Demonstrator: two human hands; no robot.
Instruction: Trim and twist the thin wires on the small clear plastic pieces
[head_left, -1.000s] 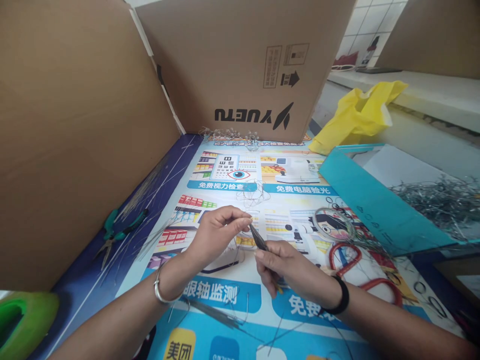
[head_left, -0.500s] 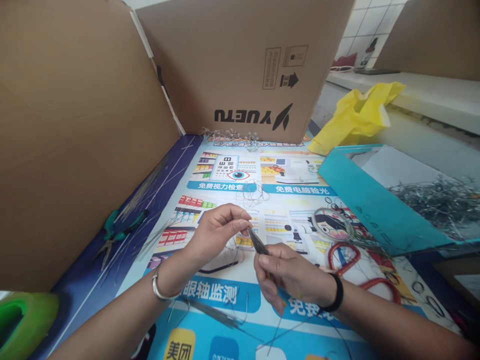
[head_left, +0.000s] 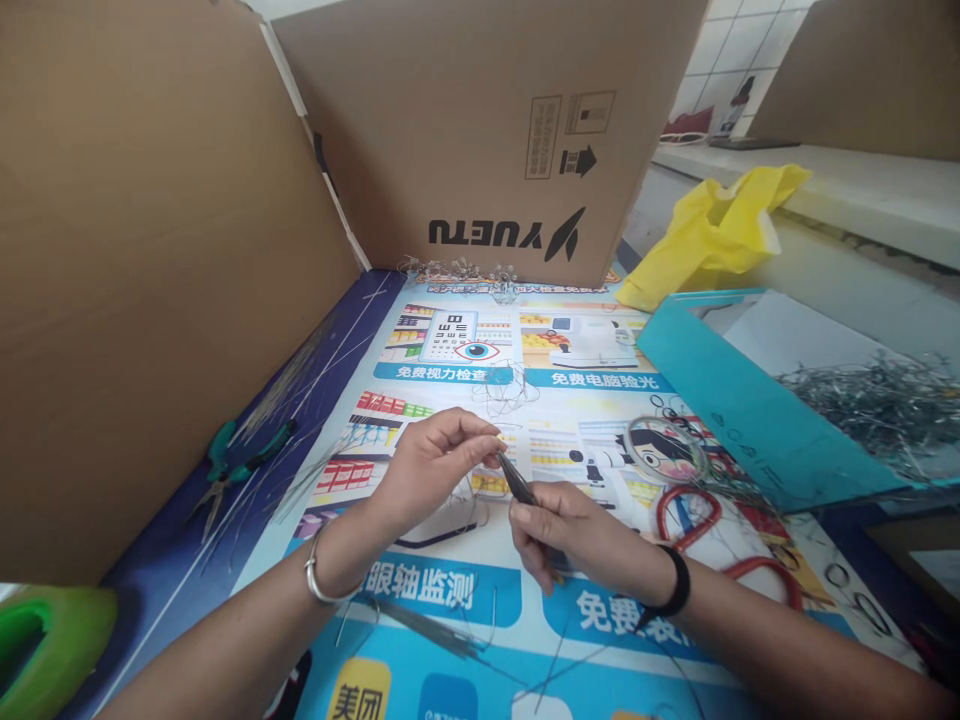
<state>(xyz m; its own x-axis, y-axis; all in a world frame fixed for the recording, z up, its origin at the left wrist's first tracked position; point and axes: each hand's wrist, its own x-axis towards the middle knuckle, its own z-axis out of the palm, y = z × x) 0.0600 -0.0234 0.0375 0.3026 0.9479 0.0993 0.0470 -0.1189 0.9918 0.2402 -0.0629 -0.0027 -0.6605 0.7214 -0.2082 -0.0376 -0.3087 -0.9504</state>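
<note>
My right hand (head_left: 559, 530) is wrapped round a pair of dark long-nosed pliers (head_left: 517, 480), whose narrow jaws point up and left. At the jaw tips my left hand (head_left: 442, 460) pinches a thin wire; most of it is hidden by the fingers. Tangled wire loops (head_left: 510, 390) lie on the printed sheet just beyond the hands. Below them, a bundle of straight wires (head_left: 427, 625) rests on the sheet near my left wrist.
Teal-handled pliers (head_left: 217, 460) lie at left beside loose wires. Red-handled scissors (head_left: 686, 510) and a clear tape roll (head_left: 664, 450) are at right. A turquoise box (head_left: 750, 410) holds tangled wire. Cardboard panels (head_left: 480, 130) stand behind; green tape (head_left: 67, 640) sits front left.
My right hand's fingers have closed further round the pliers, its lower fingers drawing up. My left hand stays almost in place at the tips.
</note>
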